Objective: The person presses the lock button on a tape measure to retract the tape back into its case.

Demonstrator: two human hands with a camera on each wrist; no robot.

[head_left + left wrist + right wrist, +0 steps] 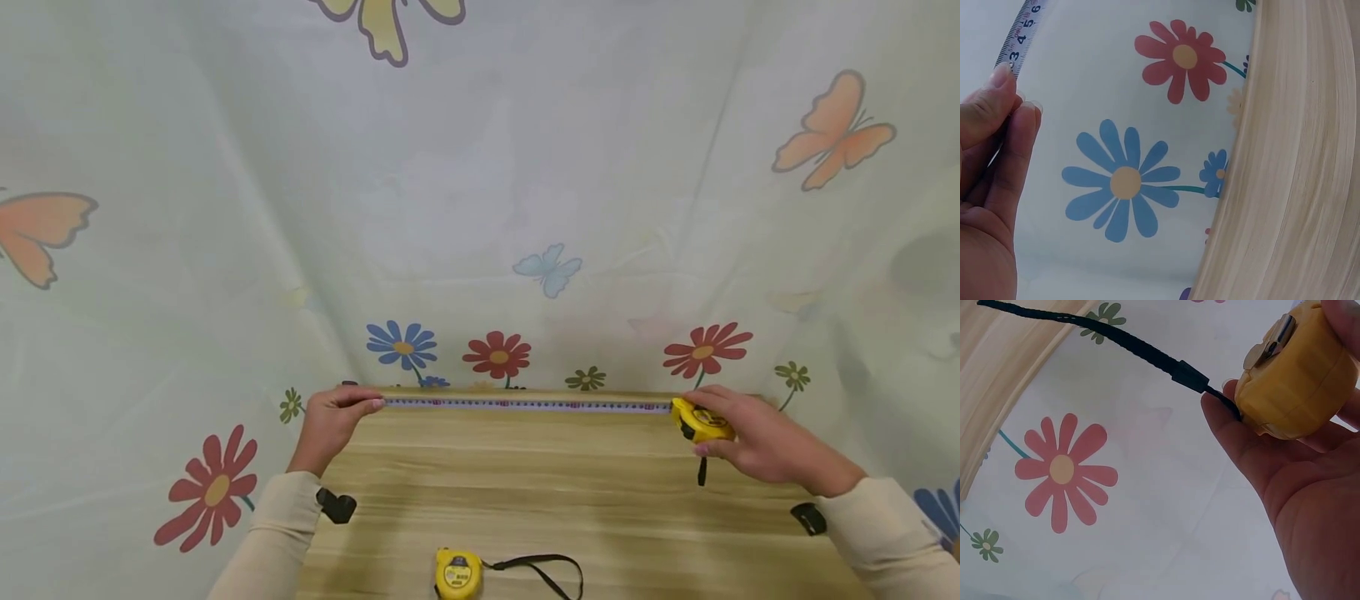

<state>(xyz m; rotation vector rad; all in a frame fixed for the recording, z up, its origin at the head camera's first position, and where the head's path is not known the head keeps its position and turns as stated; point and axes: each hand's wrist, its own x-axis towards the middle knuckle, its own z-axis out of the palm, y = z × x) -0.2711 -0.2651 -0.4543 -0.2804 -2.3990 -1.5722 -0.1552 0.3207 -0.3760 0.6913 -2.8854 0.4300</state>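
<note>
A yellow tape measure (702, 422) sits in my right hand (765, 437), its fingers and thumb gripping the case. From the case a white blade (525, 405) runs out straight to the left, level along the far edge of the table. My left hand (330, 423) pinches the blade's free end between thumb and fingers; the left wrist view shows low numbers on the blade (1019, 44) just past the thumb. In the right wrist view a black wrist strap (1141, 353) hangs from the case (1300, 375).
A second yellow tape measure (458, 575) with a black strap (551, 567) lies near the front of the wooden table (525, 492). Behind and at both sides hangs a pale curtain (480, 167) printed with flowers and butterflies. Black bands (336, 506) are on both wrists.
</note>
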